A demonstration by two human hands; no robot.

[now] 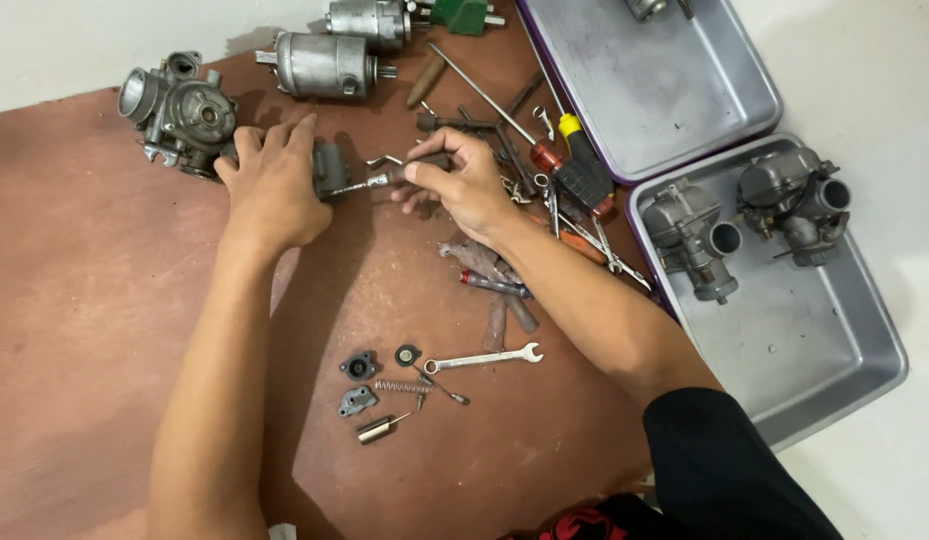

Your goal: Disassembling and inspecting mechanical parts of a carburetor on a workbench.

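Fingers of the right hand [462, 178] pinched a slim metal tool [369, 184], its tip at a small grey engine part [329, 168] that the left hand [272, 180] gripped from above on the brown mat [84, 300]. Below that part lay a spanner [481, 358], spring [401, 386] and washer [407, 354]; right of it, two metal trays [834, 350] held carburettors [692, 238].

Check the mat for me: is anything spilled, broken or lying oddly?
Nothing looks spilled or broken. Small parts, a spring and a wrench, lie grouped near the mat's front. Tools are heaped loosely beside the trays, untidy but not damaged.
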